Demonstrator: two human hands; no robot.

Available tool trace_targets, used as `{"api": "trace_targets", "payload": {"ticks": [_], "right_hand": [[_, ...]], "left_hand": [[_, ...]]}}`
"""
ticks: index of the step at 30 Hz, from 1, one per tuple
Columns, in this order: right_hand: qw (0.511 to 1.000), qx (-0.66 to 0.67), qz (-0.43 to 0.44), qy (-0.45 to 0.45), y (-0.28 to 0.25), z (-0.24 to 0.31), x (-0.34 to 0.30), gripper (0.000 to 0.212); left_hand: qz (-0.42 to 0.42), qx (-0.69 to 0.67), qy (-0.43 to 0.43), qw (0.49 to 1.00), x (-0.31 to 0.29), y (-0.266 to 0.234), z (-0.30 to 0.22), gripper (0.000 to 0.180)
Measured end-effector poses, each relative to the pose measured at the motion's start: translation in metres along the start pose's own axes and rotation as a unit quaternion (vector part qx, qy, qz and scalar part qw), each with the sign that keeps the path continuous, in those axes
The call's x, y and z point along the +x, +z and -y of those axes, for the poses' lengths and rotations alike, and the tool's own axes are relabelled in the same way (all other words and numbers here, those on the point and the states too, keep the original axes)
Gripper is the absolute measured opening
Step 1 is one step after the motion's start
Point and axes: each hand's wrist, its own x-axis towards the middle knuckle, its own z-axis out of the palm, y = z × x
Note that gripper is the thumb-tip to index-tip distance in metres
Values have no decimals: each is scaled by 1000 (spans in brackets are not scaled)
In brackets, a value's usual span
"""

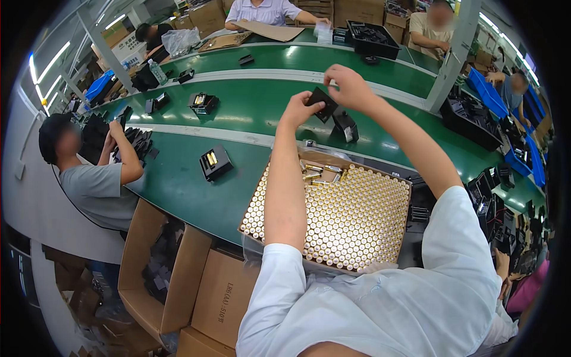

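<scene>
My left hand (296, 111) pinches a flat black plastic piece (322, 105) between thumb and fingers, above the green bench. Close to its far right corner is my right hand (350, 89), with fingers curled together; what they hold, if anything, is too small to make out. Just below the right hand, a black box-shaped device (345, 126) with a pale label rests on the green surface. Under my forearms lies an open carton (409, 208) packed with upright cylindrical batteries (351, 217). Several loose batteries (321, 174) lie sideways on top at its far side.
Left of the carton sits a black device with batteries showing (215, 162); a similar one (203, 103) is farther off. A metal rail (208, 134) crosses the bench. Black bins (373, 40), an open cardboard box (143, 268) and co-workers (89, 172) surround me.
</scene>
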Motion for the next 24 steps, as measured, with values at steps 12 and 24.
{"api": "trace_targets", "payload": {"ticks": [12,24], "right_hand": [[878,-9,479,-3,13,129,-50,25],[840,86,522,123,21,131,-50,25]], "left_hand": [[-120,38,-61,990,1,-9,-1,29],[-132,5,-89,987,-5,-10,-6,30]]}}
